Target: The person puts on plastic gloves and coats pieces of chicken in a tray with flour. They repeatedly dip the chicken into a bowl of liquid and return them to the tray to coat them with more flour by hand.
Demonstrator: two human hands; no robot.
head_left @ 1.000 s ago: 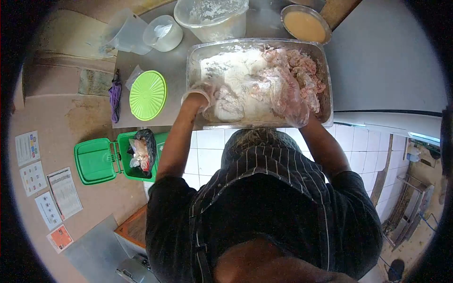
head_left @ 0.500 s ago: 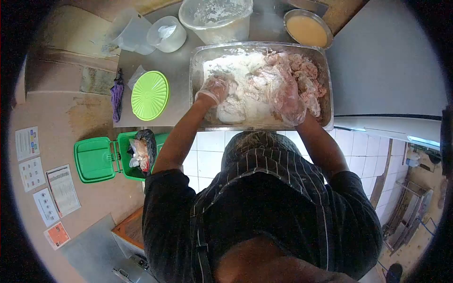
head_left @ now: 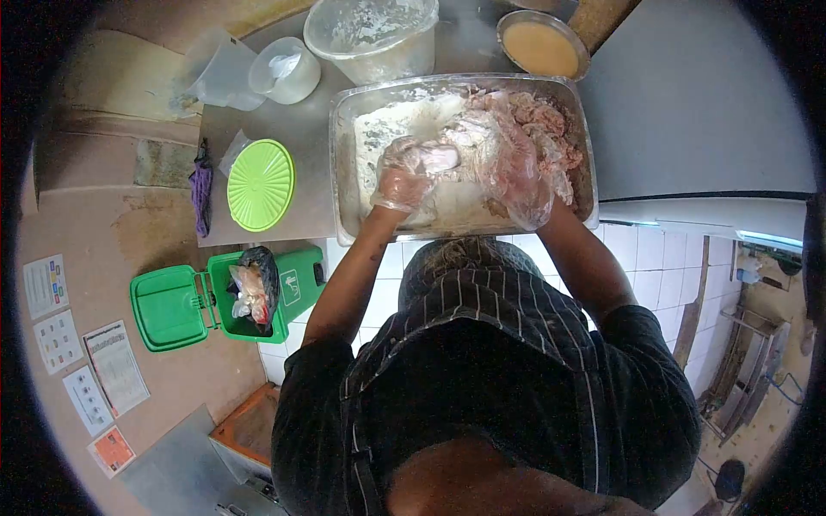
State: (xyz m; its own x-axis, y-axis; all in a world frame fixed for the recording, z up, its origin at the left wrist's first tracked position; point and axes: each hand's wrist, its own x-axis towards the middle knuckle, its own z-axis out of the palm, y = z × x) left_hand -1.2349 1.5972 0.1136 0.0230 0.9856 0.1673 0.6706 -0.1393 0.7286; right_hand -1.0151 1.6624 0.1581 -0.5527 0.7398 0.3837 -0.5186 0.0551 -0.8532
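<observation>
A large metal tray (head_left: pixel 342 202) holds white flour (head_left: pixel 379 125) on its left and middle, and a heap of raw, pinkish meat (head_left: pixel 544 129) on its right. My left hand (head_left: pixel 403 179), in a clear plastic glove, is closed around a pale, floured piece of meat (head_left: pixel 441 157) above the flour. My right hand (head_left: pixel 519 185), also in a clear, loose glove, lies along the heap's left side. Its fingers look stretched out against the floured meat, their tips partly hidden by flour and plastic.
Behind the tray stand a flour-smeared tub (head_left: pixel 379 56), a smaller clear container (head_left: pixel 286 73), a clear jug (head_left: pixel 225 73) and a bowl of tan liquid (head_left: pixel 540 50). A green lid (head_left: pixel 261 185) lies at left. Below is an open green bin (head_left: pixel 288 288).
My left hand has moved right and lifted from the flour, now with a piece of meat in it. The right hand stays beside the meat heap. The whole view has shifted slightly.
</observation>
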